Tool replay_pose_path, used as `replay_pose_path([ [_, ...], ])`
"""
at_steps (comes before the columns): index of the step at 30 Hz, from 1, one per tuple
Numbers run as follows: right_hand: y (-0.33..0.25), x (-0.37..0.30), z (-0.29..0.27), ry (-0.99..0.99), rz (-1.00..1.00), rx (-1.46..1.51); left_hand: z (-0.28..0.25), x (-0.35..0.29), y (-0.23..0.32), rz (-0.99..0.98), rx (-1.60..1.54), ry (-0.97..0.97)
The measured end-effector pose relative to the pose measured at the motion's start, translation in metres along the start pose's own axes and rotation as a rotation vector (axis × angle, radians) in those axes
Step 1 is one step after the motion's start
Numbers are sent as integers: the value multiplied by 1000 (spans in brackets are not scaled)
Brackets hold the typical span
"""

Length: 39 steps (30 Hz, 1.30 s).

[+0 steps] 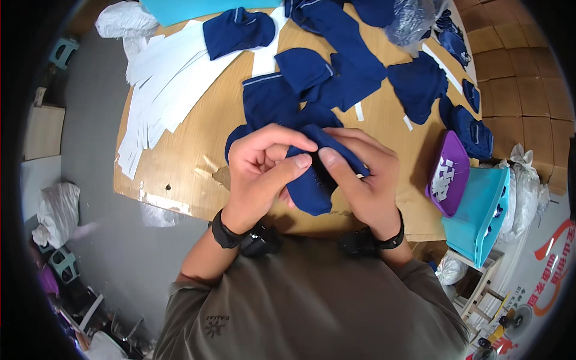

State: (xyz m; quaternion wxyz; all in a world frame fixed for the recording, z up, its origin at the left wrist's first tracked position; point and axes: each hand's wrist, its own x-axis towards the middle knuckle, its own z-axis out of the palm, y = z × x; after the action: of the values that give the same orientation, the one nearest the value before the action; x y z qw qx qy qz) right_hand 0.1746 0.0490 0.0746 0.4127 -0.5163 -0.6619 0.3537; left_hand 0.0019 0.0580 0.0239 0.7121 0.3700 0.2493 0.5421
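Close to the table's near edge, my left hand point(261, 171) and my right hand point(363, 174) pinch a navy blue cloth piece point(311, 195) between them. Thumbs and forefingers hold apart the edges of its dark opening, and its rounded lower end hangs toward me. Whether it is a cap or a pouch I cannot tell. Just beyond my hands lies a heap of similar navy pieces point(270, 99), some with a pale edge. Another navy piece point(240, 33) rests on the white paper strips point(180, 78) at the far left.
The wooden table point(198, 144) carries more navy pieces point(417, 84) on its right. A purple basket point(449, 192) with small white pieces tilts at the right edge, beside a turquoise bin point(474, 210). Stacked cardboard boxes point(516, 78) stand beyond. A turquoise container point(204, 7) is at the far edge.
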Motion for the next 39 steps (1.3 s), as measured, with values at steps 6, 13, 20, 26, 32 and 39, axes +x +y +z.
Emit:
replay_pose_path([
  [6, 1, -7, -10, -200, -87, 147, 2, 2, 2, 27, -86, -57],
  [13, 4, -15, -16, -90, -174, 46, 15, -2, 21, -113, 34, -140],
  [20, -1, -18, -23, 42, -197, 93, -8, 4, 22, 329, 560, 47],
  [26, -15, -15, -29, 212, -352, -23, 21, -3, -1, 250, 498, -143],
  [32, -24, -25, -45, 320, -43, 150, 53, -6, 6, 8, 590, -348],
  [39, 4, -42, -60, 516, 212, 514, 37, -8, 7, -362, 499, -391],
])
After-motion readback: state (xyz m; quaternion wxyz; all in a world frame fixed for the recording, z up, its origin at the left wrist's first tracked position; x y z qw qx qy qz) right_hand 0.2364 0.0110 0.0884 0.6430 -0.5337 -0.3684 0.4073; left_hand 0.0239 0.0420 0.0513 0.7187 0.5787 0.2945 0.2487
